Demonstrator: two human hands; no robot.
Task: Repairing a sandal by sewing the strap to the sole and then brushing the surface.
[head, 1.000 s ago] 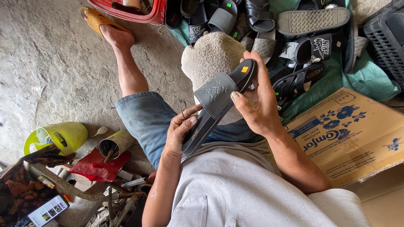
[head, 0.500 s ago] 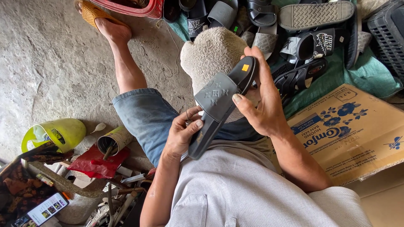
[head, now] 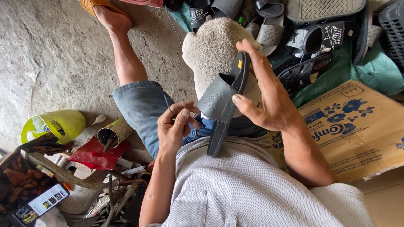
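My right hand [head: 269, 101] grips a dark grey slide sandal [head: 221, 105] by its sole edge and holds it on edge over my lap. The strap faces left and the heel end rests against my grey shirt. My left hand [head: 176, 126] is just left of the sandal, off it, with thumb and fingers pinched on a thin dark strand [head: 167, 101] that rises over my denim-clad knee [head: 141, 105]. A beige fuzzy cloth [head: 210, 46] lies behind the sandal.
A heap of black and grey sandals [head: 311, 38] lies at the top right on a green cloth. A printed cardboard box [head: 357, 126] is at right. At left are a yellow-green helmet [head: 59, 124], a tin can [head: 113, 132], red plastic, tools and a phone [head: 42, 204]. My bare foot [head: 111, 19] rests on the concrete.
My left hand has let go of the sandal's lower end and now pinches a thin strand. My right hand has turned the sandal more onto its edge.
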